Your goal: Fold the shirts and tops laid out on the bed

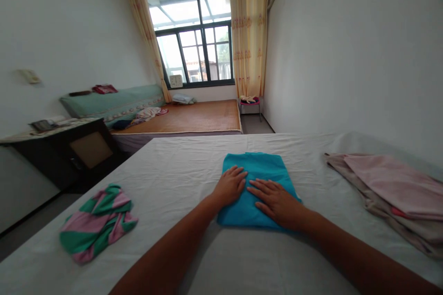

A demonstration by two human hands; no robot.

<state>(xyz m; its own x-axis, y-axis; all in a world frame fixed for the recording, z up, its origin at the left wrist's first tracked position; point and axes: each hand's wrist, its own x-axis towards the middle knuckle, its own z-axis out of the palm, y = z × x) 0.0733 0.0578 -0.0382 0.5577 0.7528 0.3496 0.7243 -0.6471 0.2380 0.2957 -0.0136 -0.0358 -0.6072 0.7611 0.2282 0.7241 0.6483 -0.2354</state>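
Observation:
A bright blue folded garment (pixel 256 163) lies flat on the white sheet (pixel 173 166), its exact kind not visible. My left hand (pixel 230 185) rests palm down on its left side, with the fingers stretched out. Over its right half, my right hand (pixel 275 200) presses flat, fingers spread and pointing toward the left hand. Both hands touch the cloth without gripping it. A crumpled green and pink striped garment (pixel 100 221) sits to the left. On the right lies a stack of folded clothes (pixel 398 189), pink over greyish brown.
Beyond the sheet stands a bed (pixel 204 117) with a brown mat and some cloth on it. A dark cabinet (pixel 86 147) is at the left. A stool (pixel 249 101) stands by the curtain (pixel 251 32), and a white wall (pixel 353 55) runs along the right.

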